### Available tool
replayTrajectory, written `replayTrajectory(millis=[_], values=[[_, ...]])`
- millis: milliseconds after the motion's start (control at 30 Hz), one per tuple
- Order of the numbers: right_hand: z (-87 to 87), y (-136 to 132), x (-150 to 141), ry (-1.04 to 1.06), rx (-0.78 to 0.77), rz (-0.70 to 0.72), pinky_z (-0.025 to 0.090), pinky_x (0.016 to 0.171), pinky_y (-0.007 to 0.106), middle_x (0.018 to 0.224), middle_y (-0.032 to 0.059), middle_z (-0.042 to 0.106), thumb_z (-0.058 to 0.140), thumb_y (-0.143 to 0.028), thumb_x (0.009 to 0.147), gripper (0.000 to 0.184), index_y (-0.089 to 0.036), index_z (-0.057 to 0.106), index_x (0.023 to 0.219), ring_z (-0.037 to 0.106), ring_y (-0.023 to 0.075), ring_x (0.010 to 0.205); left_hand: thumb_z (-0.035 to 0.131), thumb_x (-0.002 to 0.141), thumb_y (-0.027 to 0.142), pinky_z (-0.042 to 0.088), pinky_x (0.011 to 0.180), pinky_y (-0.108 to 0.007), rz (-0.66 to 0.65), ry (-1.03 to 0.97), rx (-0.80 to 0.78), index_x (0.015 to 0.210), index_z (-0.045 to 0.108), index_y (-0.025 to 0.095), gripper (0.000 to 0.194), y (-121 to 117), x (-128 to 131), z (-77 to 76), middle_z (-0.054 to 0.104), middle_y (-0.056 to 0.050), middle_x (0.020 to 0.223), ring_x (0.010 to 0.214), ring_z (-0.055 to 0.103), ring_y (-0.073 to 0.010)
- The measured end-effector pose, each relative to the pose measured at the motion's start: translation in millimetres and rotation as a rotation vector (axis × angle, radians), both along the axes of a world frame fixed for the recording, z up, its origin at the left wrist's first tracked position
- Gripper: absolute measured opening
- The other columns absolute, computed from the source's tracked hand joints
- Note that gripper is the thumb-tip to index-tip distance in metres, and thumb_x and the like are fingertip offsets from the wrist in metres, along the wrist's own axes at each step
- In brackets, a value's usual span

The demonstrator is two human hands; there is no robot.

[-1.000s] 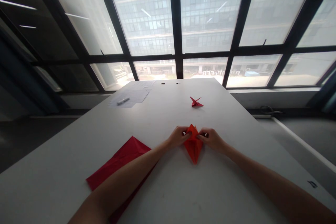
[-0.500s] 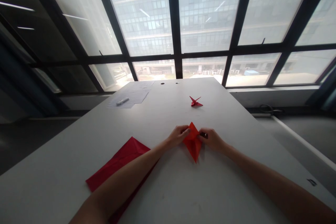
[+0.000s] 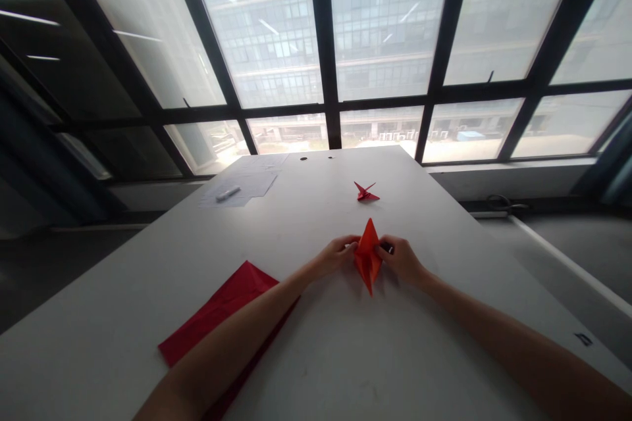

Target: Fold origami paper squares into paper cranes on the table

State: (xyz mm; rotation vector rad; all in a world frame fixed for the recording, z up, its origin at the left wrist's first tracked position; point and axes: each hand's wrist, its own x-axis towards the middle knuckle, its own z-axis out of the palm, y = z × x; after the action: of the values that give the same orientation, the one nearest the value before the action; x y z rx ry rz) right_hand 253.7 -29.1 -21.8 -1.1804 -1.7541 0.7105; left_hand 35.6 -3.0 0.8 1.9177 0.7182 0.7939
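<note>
An orange-red sheet of origami paper (image 3: 368, 256), folded into a long diamond with pointed ends, is held between my hands above the white table (image 3: 316, 348). My left hand (image 3: 340, 253) pinches its left edge, thumb toward me. On the opposite edge my right hand (image 3: 399, 256) grips the paper between thumb and fingers. Beyond them stands a small red folded paper crane (image 3: 366, 193). Under my left forearm lies a larger dark red sheet of paper (image 3: 224, 309), partly hidden by the arm.
White printed sheets (image 3: 261, 185) lie at the table's far left, with a white marker (image 3: 228, 194) on them. Two small holes pierce the far end of the table. A small dark mark (image 3: 583, 339) is near the right edge. Large windows (image 3: 380, 26) rise behind.
The orange-red paper has gone from a wider, flatter shape to a narrower diamond, its top point higher. My hands stay at its sides. The view has shifted slightly.
</note>
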Motion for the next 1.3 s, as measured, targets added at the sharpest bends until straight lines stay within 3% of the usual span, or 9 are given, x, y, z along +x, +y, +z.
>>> replayTrajectory(millis=[200, 333, 433, 500, 633, 800, 1100, 1300], values=[[1.2, -5.8, -4.3, -0.066, 0.023, 0.077, 0.037, 0.057, 0.026, 0.066, 0.0004, 0.063, 0.056, -0.027, 0.082, 0.016, -0.017, 0.067, 0.077, 0.050, 0.0142, 0.060, 0.054, 0.090, 0.041, 0.040, 0.062, -0.023, 0.128, 0.169, 0.133, 0.105, 0.067, 0.015, 0.033, -3.0, -0.1, -5.3, 0.065, -0.004, 0.085, 0.069, 0.053, -0.0133], [2.2, -9.0, -6.9, -0.130, 0.044, 0.118, 0.036, 0.057, 0.025, 0.068, 0.0002, 0.061, 0.056, -0.027, 0.083, 0.014, -0.017, 0.065, 0.078, 0.047, 0.0133, 0.061, 0.055, 0.089, 0.034, 0.038, 0.058, -0.022, 0.210, 0.112, 0.129, 0.124, 0.049, 0.021, 0.038, -4.5, 0.4, -13.7, 0.060, 0.002, 0.078, 0.060, 0.048, -0.0100], [2.9, -9.4, -6.3, -0.077, 0.015, 0.117, 0.038, 0.058, 0.024, 0.072, -0.0013, 0.063, 0.057, -0.025, 0.082, 0.015, -0.018, 0.064, 0.094, 0.050, 0.0130, 0.062, 0.055, 0.089, 0.034, 0.039, 0.062, -0.022, 0.207, 0.092, 0.200, 0.127, 0.041, 0.023, 0.041, -7.4, 0.7, -15.7, 0.060, 0.004, 0.076, 0.063, 0.049, -0.0103], [3.3, -9.0, -5.3, -0.048, 0.002, 0.105, 0.038, 0.058, 0.024, 0.072, -0.0024, 0.062, 0.058, -0.024, 0.082, 0.021, -0.020, 0.061, 0.102, 0.051, 0.0126, 0.061, 0.055, 0.090, 0.035, 0.041, 0.068, -0.024, 0.199, 0.101, 0.253, 0.126, 0.044, 0.024, 0.039, -8.6, 1.1, -14.1, 0.062, 0.003, 0.079, 0.068, 0.053, -0.0113], [3.7, -8.5, -4.4, -0.071, 0.000, 0.147, 0.038, 0.059, 0.024, 0.072, -0.0022, 0.063, 0.058, -0.022, 0.082, 0.016, -0.020, 0.063, 0.097, 0.050, 0.0123, 0.061, 0.056, 0.088, 0.032, 0.044, 0.076, -0.026, 0.280, 0.048, 0.214, 0.129, 0.051, 0.024, 0.041, -6.2, 1.4, -7.3, 0.068, -0.001, 0.090, 0.078, 0.059, -0.0138], [1.6, -8.8, -5.1, -0.105, 0.003, 0.190, 0.037, 0.059, 0.024, 0.071, -0.0034, 0.060, 0.059, -0.020, 0.080, 0.016, -0.020, 0.063, 0.096, 0.048, 0.0120, 0.060, 0.058, 0.087, 0.032, 0.043, 0.072, -0.026, 0.246, -0.007, 0.158, 0.096, 0.072, 0.017, 0.023, -4.0, 3.3, -0.8, 0.070, -0.005, 0.089, 0.079, 0.059, -0.0156], [3.2, -11.4, -6.3, -0.166, 0.040, 0.214, 0.036, 0.059, 0.025, 0.069, -0.0028, 0.058, 0.059, -0.019, 0.078, 0.007, -0.018, 0.061, 0.085, 0.048, 0.0128, 0.061, 0.064, 0.083, 0.040, 0.042, 0.065, -0.024, 0.297, -0.097, 0.108, 0.080, 0.072, 0.016, 0.026, -13.5, 13.1, 1.4, 0.067, -0.003, 0.077, 0.070, 0.055, -0.0133], [3.7, -11.8, -7.0, -0.164, 0.050, 0.231, 0.035, 0.058, 0.026, 0.067, -0.0010, 0.058, 0.057, -0.021, 0.078, 0.005, -0.017, 0.059, 0.078, 0.045, 0.0129, 0.059, 0.067, 0.082, 0.042, 0.044, 0.069, -0.024, 0.254, -0.145, 0.085, 0.091, 0.072, 0.016, 0.028, -15.5, 12.2, 5.0, 0.067, -0.005, 0.087, 0.078, 0.058, -0.0150]])
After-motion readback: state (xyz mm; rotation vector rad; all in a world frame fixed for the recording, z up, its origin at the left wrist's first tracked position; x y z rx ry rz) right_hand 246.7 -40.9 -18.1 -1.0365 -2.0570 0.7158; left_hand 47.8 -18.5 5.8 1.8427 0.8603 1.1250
